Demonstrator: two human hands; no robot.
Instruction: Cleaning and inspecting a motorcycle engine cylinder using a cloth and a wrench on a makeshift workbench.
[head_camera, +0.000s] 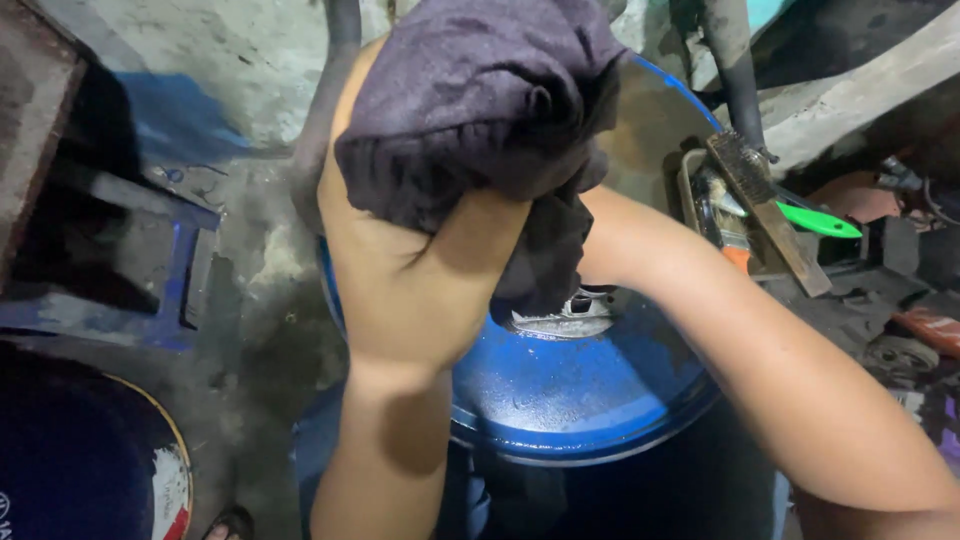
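Over the blue drum (570, 400), head view, looking straight down. My left hand (420, 280) is raised above the drum top with a dark cloth (480, 110) bunched in it; I see the back of the hand, fingers curled into the fabric and clamped on it, fingertips hidden under the folds. The cloth spills over the hand and hangs down on its right side.

My right forearm (780, 370) comes in from lower right and runs up-left; the right hand itself is hidden behind the hanging cloth, so I cannot tell whether its fingers are apart or together.

A metal part (565, 315), light grey, sits on the drum top just below the cloth's hanging edge. Only a sliver shows, so its long axis cannot be read. It lies below and to the right of the left hand, where the right wrist disappears. Judgement: the right hand is the nearer one to it, likely at or on it; the left holds the cloth above it.

Surroundings: a wire brush (765, 205) with wooden handle and a green-handled tool (820, 220) lie in a tray beyond the drum, upper right. Concrete floor (240, 280) to the left.
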